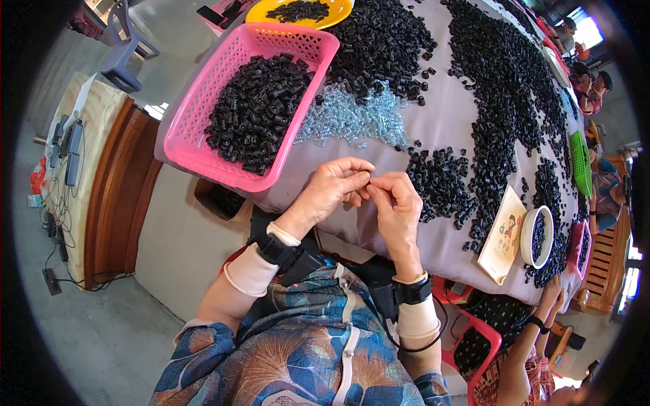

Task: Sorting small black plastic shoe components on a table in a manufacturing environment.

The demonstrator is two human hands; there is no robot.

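Observation:
My left hand (330,189) and my right hand (398,206) meet fingertip to fingertip over the table's near edge. Both are closed in a pinch, and whatever lies between the fingers is too small and hidden to name. Just beyond them spreads a patch of small clear bluish plastic pieces (359,116). Left of my hands stands a pink plastic basket (177,139), part filled with short black plastic pieces (254,111). Close to my right hand lies a loose heap of similar black pieces (440,186).
More black pieces (504,88) cover the cloth-topped table (433,122). A yellow plate (342,12) sits at the far left. On the right are a booklet (502,237), a white bowl (528,237) and a green basket (580,162). A co-worker's hand (552,292) reaches in there.

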